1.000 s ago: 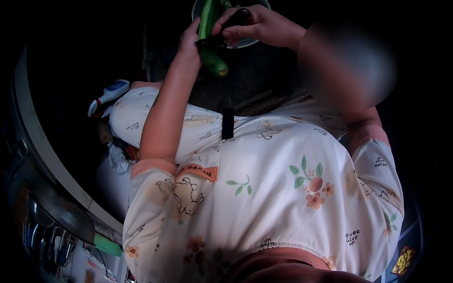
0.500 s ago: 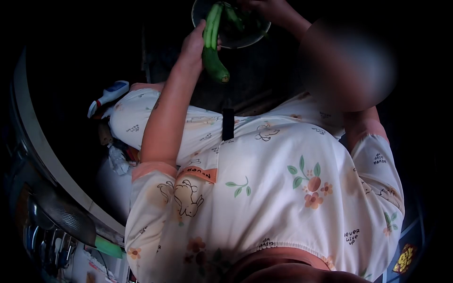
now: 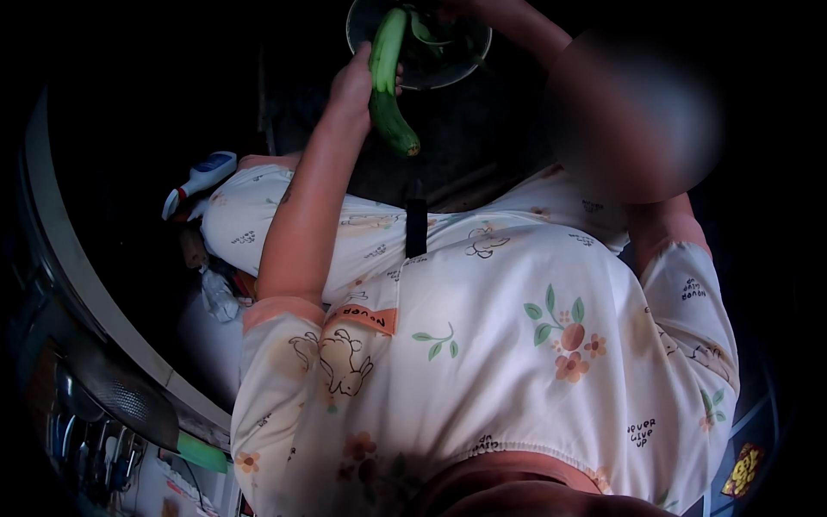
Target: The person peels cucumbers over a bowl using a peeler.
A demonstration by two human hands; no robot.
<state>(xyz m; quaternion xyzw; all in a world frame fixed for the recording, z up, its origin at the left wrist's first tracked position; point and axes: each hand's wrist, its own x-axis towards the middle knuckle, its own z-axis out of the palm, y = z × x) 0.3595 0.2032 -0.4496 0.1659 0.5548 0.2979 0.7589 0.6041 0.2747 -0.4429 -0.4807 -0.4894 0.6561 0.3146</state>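
Observation:
A long green cucumber-like vegetable (image 3: 388,82) is gripped in my left hand (image 3: 353,86), whose fingers wrap round its middle. Its upper part is peeled pale green, and its lower end is still dark-skinned. Behind it, a round bowl (image 3: 446,84) holds green strips of peel (image 3: 424,39). At the top edge of the view, my right hand (image 3: 457,9) is over the bowl's far side, dark and partly cut off. Its fingers, and anything in them, cannot be made out.
A white spray bottle (image 3: 207,172) lies left of my knee, above a crumpled clear bag (image 3: 220,295). A metal strainer (image 3: 129,401) and utensils (image 3: 95,448) are at the lower left, beside a curved pale edge (image 3: 77,250).
My right hand has moved from the vegetable, with a dark-handled peeler, up towards the top edge. The peeled area has widened. My left hand still holds the vegetable, now turned slightly.

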